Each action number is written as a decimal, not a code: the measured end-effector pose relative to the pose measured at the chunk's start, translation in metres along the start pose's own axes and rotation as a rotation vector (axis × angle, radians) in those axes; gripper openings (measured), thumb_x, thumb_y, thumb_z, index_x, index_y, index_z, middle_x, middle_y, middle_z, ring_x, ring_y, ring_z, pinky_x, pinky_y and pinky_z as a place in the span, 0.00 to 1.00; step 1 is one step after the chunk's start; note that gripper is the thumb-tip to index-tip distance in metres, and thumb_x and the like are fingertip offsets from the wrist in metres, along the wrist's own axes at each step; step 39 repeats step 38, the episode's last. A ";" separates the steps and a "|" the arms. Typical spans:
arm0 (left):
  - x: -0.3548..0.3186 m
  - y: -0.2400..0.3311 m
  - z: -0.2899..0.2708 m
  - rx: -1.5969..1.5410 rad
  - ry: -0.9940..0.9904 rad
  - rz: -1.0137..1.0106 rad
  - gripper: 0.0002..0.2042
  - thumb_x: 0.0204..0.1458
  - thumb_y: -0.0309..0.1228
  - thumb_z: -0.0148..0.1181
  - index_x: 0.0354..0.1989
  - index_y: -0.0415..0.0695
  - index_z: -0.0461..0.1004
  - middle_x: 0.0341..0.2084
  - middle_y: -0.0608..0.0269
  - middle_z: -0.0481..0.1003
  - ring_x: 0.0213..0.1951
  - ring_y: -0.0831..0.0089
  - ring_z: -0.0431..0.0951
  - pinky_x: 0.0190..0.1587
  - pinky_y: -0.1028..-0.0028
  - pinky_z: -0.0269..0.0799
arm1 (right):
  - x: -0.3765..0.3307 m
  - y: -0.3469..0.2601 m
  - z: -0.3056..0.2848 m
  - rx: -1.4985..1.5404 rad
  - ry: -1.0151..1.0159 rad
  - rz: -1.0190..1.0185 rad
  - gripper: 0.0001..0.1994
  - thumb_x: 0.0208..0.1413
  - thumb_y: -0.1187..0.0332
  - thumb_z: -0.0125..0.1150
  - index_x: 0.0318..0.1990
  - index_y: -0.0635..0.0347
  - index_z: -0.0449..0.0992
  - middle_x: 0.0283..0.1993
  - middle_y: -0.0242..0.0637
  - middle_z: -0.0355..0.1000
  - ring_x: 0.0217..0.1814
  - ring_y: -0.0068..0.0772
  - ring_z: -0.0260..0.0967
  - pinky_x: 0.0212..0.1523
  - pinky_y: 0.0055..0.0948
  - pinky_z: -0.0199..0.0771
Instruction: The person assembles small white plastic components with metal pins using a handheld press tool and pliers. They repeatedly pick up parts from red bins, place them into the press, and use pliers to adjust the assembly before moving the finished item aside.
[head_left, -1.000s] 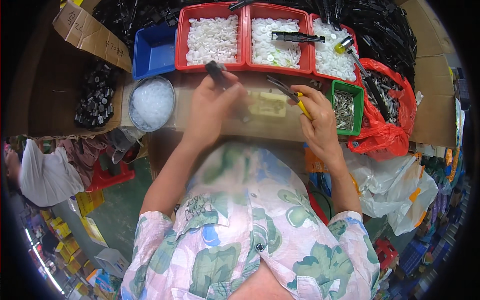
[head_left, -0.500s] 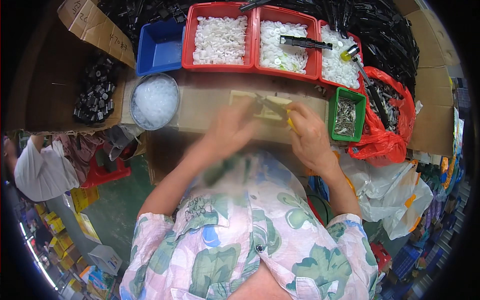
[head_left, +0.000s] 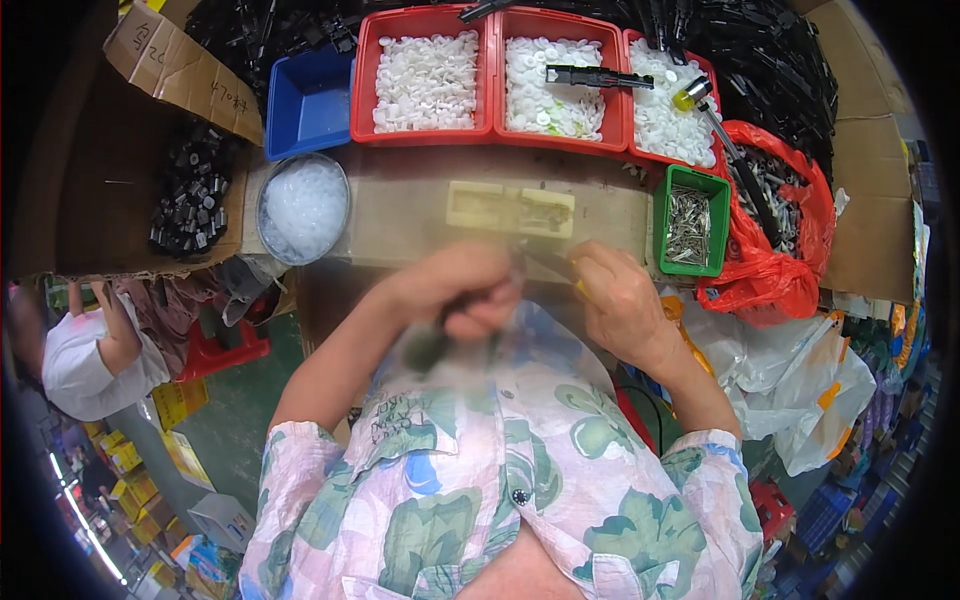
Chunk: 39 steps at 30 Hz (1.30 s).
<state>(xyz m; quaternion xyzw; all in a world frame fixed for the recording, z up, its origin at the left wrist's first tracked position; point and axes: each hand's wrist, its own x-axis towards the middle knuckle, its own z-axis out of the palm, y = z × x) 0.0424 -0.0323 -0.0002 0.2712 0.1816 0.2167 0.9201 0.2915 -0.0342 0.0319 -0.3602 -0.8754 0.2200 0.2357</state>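
Observation:
In my right hand (head_left: 618, 300) is a yellow-handled tool (head_left: 582, 288) with a dark metal end pointing left, too blurred to tell its kind. My left hand (head_left: 462, 290) is curled closed in front of my chest, smeared by motion. A small dark thing shows at its fingertips, but I cannot make out what it is. Just beyond both hands lies a cream-coloured rectangular block (head_left: 485, 207) with recesses, a dark part seated in its right side. The tool's tip is close to my left fingers; I cannot tell whether they touch.
Red bins (head_left: 483, 90) of small white plastic parts line the back, a black part (head_left: 600, 77) across one. At left are a blue bin (head_left: 285, 110) and round bowl (head_left: 345, 210). A green tray (head_left: 661, 225) of metal pins and red bag (head_left: 735, 285) stand right.
Both hands have drawn back from the cream block toward my chest, which now shows uncovered. The tool has come back with my right hand.

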 end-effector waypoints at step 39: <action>-0.193 -0.081 -0.054 1.692 1.062 -0.494 0.21 0.54 0.38 0.66 0.56 0.45 0.77 0.52 0.34 0.74 0.55 0.49 0.76 0.56 0.55 0.73 | -0.016 0.058 0.036 -0.460 0.166 0.361 0.26 0.47 0.69 0.66 0.55 0.68 0.71 0.63 0.55 0.64 0.67 0.55 0.61 0.61 0.54 0.66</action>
